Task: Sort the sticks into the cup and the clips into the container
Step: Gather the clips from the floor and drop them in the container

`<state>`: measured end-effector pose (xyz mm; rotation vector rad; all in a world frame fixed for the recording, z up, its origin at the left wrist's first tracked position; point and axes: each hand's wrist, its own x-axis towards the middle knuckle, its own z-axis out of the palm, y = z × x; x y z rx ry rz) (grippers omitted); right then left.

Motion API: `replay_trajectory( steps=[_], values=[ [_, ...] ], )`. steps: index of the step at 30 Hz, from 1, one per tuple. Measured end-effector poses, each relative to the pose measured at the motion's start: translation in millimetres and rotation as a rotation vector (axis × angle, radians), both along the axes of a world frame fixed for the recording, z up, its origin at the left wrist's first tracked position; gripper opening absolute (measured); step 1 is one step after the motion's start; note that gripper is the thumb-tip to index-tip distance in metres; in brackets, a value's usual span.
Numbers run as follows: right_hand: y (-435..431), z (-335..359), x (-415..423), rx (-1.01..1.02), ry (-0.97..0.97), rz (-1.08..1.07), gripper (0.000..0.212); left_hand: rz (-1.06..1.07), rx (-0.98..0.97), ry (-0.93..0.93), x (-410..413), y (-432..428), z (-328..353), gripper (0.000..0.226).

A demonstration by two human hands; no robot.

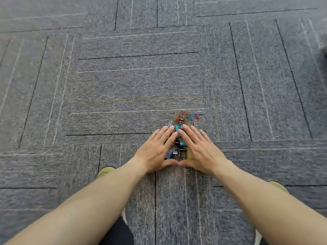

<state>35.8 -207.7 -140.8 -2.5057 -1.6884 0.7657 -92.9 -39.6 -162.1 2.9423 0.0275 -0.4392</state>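
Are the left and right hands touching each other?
Touching. Head view shows the left hand and right hand meeting at the thumb tips, framing the pile of coloured metal clips.

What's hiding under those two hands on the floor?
Between the flat left hand and right hand lies a pile of coloured wire paper clips and small binder clips on the grey carpet. What lies beneath the palms is covered.

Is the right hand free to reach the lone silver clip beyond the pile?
Probably yes: the right hand lies flat and empty, with only loose clips between it and the silver clip.
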Motion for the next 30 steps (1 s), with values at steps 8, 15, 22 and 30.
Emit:
replay_trajectory(
  steps=[8, 15, 22, 30],
  values=[
    [-7, -17, -9, 0.224, -0.151, -0.104, 0.063, 0.026, 0.138, -0.310, 3, -11, -9, 0.051],
    [-4, -21, -15, 0.341, -0.254, -0.148, 0.038, 0.020, 0.144, -0.294, 11, -10, -4, 0.031],
    [1, -7, -6, 0.242, -0.099, -0.142, 0.027, 0.035, -0.005, -0.258, 23, -4, 12, 0.023],
    [17, 51, 12, 0.248, 0.046, -0.229, 0.029, 0.125, -0.109, -0.190, 40, 5, 65, 0.024]
  ],
)
